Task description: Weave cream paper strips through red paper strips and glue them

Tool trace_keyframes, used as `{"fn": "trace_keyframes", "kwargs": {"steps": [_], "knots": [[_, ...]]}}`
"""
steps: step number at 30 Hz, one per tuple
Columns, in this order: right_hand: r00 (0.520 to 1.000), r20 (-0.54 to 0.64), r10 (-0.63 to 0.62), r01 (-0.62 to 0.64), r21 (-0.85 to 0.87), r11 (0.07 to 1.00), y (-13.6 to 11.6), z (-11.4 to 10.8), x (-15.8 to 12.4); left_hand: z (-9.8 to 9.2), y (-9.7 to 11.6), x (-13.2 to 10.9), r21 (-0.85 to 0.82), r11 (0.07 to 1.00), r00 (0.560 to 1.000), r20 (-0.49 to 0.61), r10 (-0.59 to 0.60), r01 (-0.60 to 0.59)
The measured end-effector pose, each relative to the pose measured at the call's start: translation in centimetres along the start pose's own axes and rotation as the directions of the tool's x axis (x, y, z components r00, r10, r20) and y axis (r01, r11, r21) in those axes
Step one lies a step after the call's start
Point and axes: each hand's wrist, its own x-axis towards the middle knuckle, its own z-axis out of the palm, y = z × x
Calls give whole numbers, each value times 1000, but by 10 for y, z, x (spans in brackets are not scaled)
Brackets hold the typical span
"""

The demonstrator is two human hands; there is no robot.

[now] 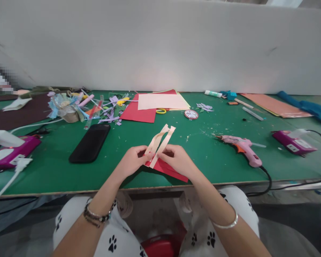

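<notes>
Near the table's front edge, my left hand (pixel 135 159) pinches cream paper strips (pixel 156 141) at their lower part. My right hand (pixel 175 159) is closed at the other side of the same strips, thumb against them. The strips stand up and lean away from me, parted by a narrow gap. Beneath both hands lies a piece of red paper (pixel 173 172), partly covered by the right hand. Whether the strips are fixed to the red paper, I cannot tell.
A pink glue gun (pixel 242 145) lies right, its cord running to a purple power strip (pixel 294 142). Left are a black phone (pixel 90 143) and another purple power strip (pixel 14 151). Red sheets (pixel 139 112), paper scraps (pixel 112 112) and a glue stick (pixel 213 94) lie behind.
</notes>
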Motion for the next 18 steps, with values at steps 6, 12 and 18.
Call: {"fn": "trace_keyframes", "kwargs": {"steps": [6, 12, 18], "knots": [[1000, -14, 19, -19, -10, 1000, 3, -2, 1, -2, 0, -1, 82, 997, 1000, 3, -11, 11], [999, 18, 46, -47, 64, 997, 6, -3, 1, 1, 0, -1, 122, 992, 1000, 16, -13, 11], [997, 22, 75, -76, 34, 997, 7, -3, 2, 1, 1, -1, 115, 993, 999, 23, -23, 20]]}}
